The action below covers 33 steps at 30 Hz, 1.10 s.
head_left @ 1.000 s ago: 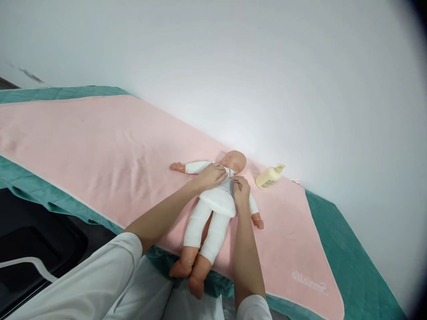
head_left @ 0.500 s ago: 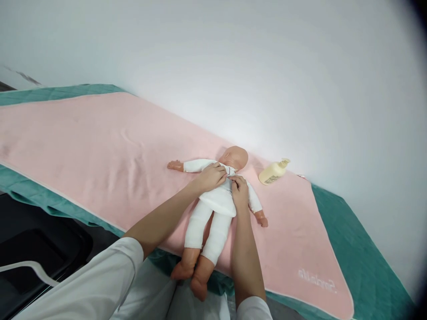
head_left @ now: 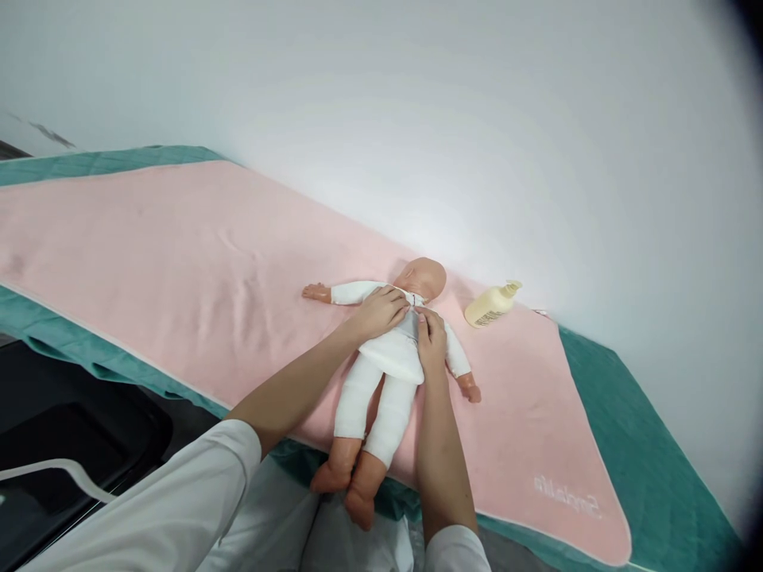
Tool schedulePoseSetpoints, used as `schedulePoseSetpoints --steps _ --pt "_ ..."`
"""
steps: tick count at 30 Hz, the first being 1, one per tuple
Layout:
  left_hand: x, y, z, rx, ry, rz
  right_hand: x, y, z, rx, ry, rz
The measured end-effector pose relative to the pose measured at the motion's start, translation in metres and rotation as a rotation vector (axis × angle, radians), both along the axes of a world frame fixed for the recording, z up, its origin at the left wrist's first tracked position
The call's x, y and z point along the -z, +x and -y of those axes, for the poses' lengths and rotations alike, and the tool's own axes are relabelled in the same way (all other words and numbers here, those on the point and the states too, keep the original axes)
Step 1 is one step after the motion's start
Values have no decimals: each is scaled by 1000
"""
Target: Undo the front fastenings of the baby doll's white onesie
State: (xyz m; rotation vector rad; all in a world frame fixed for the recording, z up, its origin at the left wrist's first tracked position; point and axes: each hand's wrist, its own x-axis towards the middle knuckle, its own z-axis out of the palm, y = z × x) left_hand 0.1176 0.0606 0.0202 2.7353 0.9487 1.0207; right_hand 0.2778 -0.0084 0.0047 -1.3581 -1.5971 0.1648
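Observation:
A baby doll (head_left: 387,413) in white cloth lies stretched out, its bald head at the far end and its bare feet at the near edge. No face shows from here. My left hand (head_left: 383,311) rests on the left of the doll's upper body, fingers laid out towards the neckline. On the other side, my right hand (head_left: 431,338) lies on the cloth with its fingers slightly bent. Both hands touch the white top (head_left: 390,353) just below the collar, with a small gap between them. My thumbs are partly hidden.
Under the doll is a pink mat (head_left: 149,262) over a green quilted cover (head_left: 644,429). A pale yellow pump bottle (head_left: 489,308) lies tilted right of the head. The white wall (head_left: 417,119) borders the far side. A black object (head_left: 65,429) sits at lower left.
My fingers have flattened a little against the white top, where they were bunched near the collar. The view has shifted slightly; doll and bottle stay in place.

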Motion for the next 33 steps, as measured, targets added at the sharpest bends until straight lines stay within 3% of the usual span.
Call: schedulePoseSetpoints --steps 9,20,33 --pt "2 1 1 -15 -8 -78 2 2 -7 17 -76 43" --pt "1 -3 -7 53 -20 44 6 4 -4 44 25 36" --pt "2 0 -4 33 -65 -54 7 7 -9 27 -121 92"
